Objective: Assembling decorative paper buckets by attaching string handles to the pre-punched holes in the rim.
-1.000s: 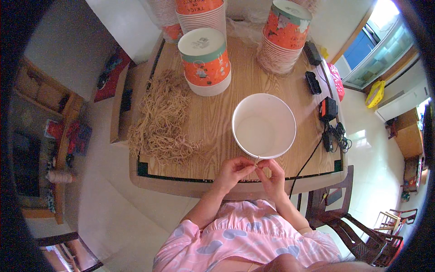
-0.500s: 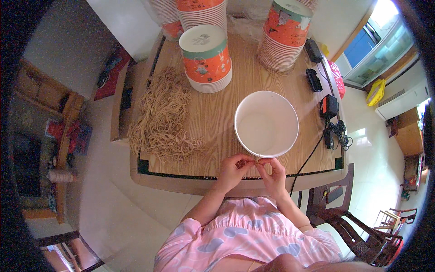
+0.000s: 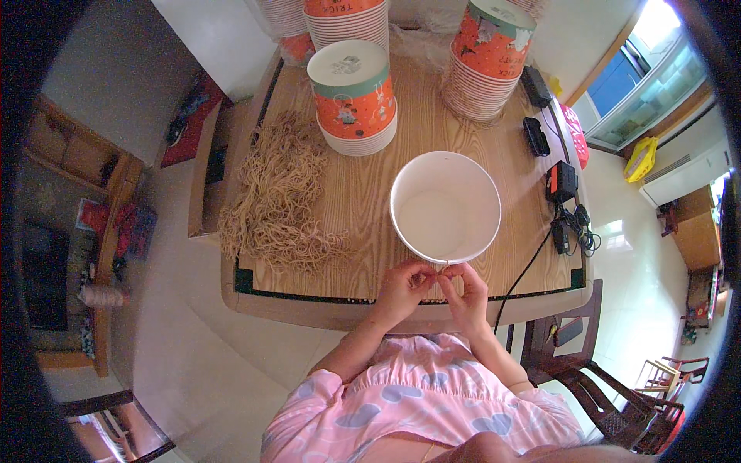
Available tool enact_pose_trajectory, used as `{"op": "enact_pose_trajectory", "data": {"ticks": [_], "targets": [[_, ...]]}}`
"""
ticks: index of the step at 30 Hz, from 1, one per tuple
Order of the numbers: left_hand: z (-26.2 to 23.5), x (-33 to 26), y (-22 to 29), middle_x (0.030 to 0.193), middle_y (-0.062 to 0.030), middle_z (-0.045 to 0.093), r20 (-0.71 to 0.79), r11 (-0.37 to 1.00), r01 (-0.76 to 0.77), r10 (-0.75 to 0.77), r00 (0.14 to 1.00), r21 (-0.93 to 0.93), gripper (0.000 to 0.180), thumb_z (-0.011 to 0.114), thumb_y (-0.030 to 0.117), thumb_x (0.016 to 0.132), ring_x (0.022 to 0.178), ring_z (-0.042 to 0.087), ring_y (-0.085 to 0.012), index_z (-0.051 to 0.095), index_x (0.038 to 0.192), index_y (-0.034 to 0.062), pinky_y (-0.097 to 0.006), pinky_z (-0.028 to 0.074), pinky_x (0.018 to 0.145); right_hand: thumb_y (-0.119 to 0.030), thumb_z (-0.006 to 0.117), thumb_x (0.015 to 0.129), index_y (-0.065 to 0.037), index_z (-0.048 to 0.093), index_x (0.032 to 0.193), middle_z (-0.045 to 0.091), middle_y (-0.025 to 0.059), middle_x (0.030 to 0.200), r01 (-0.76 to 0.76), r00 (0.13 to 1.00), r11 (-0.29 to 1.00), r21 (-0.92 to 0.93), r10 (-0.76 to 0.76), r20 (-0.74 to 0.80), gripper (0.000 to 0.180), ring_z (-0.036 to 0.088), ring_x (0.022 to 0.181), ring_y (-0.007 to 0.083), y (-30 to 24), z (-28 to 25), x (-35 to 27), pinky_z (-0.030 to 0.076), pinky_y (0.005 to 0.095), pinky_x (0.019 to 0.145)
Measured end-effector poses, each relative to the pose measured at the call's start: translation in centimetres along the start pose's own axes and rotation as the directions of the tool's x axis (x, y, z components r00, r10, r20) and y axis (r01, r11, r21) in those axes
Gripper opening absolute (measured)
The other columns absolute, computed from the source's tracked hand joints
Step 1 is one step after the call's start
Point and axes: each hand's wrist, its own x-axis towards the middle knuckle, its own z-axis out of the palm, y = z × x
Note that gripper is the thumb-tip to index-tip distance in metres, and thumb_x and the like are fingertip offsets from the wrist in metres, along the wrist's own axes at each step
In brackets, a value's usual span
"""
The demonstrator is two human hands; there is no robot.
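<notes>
Paper bucket [image 3: 445, 207]: matt white inside, smooth. Stacked buckets [image 3: 353, 99]: printed paper, slight sheen. Table [image 3: 370, 185]: wood-grain top, smooth, low gloss. String pile [image 3: 279, 197]: rough tan fibre, matt. Floor tiles [image 3: 193, 339] were glossy. Chair [image 3: 594, 386]: dark polished wood.

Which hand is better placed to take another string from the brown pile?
Probably left. The left hand is on the side nearer the pile of brown strings; the right hand pinches at the white bucket's rim, farther away.
</notes>
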Motion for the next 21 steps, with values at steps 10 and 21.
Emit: {"op": "enact_pose_trajectory", "data": {"ticks": [10, 21], "targets": [[-0.3, -0.1, 1.4, 0.089, -0.0112, 0.063, -0.194, 0.959, -0.28, 0.267, 0.944, -0.048, 0.016, 0.065, 0.006, 0.076, 0.08, 0.061, -0.0199, 0.063, 0.091, 0.0015, -0.03, 0.047, 0.075, 0.006, 0.06, 0.074, 0.0, 0.054, 0.089, 0.053, 0.0018, 0.081, -0.028, 1.0, 0.997, 0.07, 0.028, -0.008, 0.017, 0.05, 0.08, 0.0104, 0.1, -0.2, -0.1, 0.04, 0.0229, 0.076], [0.0, 0.0, 2.3, 0.083, -0.0052, 0.063, -0.163, 0.963, -0.134, 0.098, 0.982, -0.232, 0.011, 0.065, 0.002, 0.075, 0.074, 0.058, -0.0106, 0.063, 0.087, 0.0012, -0.023, 0.046, 0.066, 0.005, 0.059, 0.074, 0.001, 0.055, 0.085, 0.055, 0.0027, 0.081, 0.012, 1.0, 1.0, 0.005, -0.013, 0.021, 0.012, 0.05, 0.079, 0.0104, 0.6, -0.2, 0.1, 0.041, 0.023, 0.075]]}}
